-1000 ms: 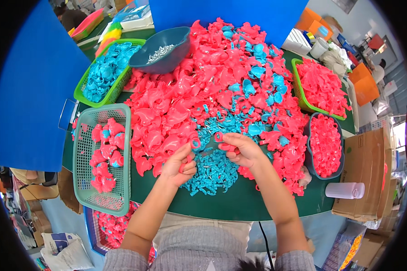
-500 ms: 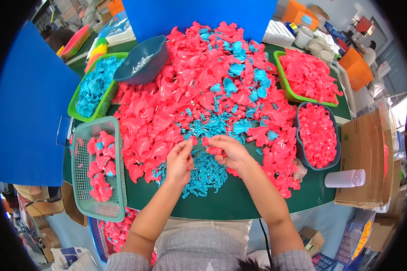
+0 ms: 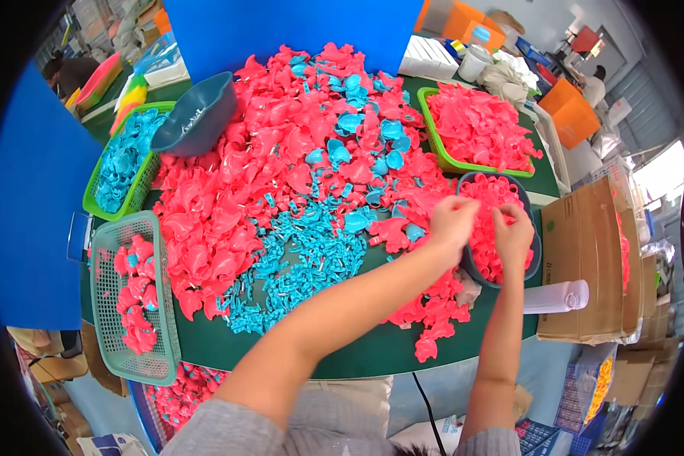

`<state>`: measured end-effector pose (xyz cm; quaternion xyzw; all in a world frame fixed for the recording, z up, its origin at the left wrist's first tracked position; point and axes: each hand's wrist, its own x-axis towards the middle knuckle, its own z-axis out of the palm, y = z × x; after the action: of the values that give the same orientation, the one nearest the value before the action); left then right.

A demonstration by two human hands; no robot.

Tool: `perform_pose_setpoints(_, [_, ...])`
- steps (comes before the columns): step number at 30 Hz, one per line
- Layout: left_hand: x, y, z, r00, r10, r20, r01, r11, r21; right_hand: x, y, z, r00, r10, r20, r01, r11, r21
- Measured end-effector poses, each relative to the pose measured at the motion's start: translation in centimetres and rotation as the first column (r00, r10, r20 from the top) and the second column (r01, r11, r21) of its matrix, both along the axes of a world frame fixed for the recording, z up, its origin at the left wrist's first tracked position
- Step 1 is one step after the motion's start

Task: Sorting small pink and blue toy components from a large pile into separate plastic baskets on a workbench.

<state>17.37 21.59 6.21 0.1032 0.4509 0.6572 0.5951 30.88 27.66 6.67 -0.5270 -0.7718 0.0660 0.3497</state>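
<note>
Both of my hands are over the dark oval tub (image 3: 537, 266) of small pink ring-shaped parts (image 3: 490, 199) on the right side of the table. At the tub's left rim, my left hand (image 3: 454, 222) has its fingers pinched together; anything in them is too small to make out. My right hand (image 3: 514, 232) is curled above the parts, its fingertips bent toward the left hand, and what they grip is hidden. A large heap of glossy pink shell-like pieces (image 3: 205, 251) covers the table's middle, with small blue plastic parts (image 3: 311, 243) at its near side.
A pale green basket (image 3: 167, 334) holding pink-and-blue assembled pieces stands at the left. Behind it are a green basket (image 3: 139, 190) of blue pieces and a dark bowl (image 3: 205, 125). A lime basket (image 3: 520, 173), a pinkish bottle (image 3: 556, 297) and a cardboard box (image 3: 581, 258) stand right.
Both hands have moved right, from above the small blue parts in the middle to the tub of pink rings. The whole view has shifted slightly, so the table appears further left.
</note>
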Motion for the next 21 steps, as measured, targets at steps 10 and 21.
perform_pose_setpoints(10, [1.4, -3.5, 1.6, 0.637, -0.124, -0.761, 0.491, 0.826, 0.276, 4.5, 1.0, -1.2, 0.972, -0.122, 0.202, 0.059, 0.953, 0.296])
perform_pose_setpoints(21, [-15.2, -29.2, -7.6, -0.181, 0.077, -0.980, 0.133, 0.990, 0.054, -16.7, -15.4, -8.2, 0.489, 0.853, 0.180, -0.859, 0.507, -0.069])
